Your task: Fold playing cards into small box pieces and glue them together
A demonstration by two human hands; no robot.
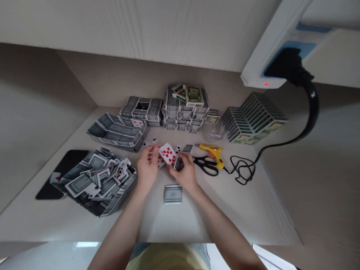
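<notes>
My left hand (148,167) and my right hand (185,173) meet at the middle of the table, both closed on playing cards. A red hearts card (168,153) stands face up between them, with another red card partly hidden behind it under my left fingers. My right fingers also pinch a small folded card piece (178,164). A face-down stack of cards (173,194) lies on the table just in front of my hands.
A card-built tray heaped with loose cards (97,180) sits at the left, beside a black mat (63,168). Card-built boxes (118,129) and stacked card blocks (184,108) stand behind. Scissors (206,165), a yellow glue gun (212,152) with black cord (243,170), and packs (253,118) lie right.
</notes>
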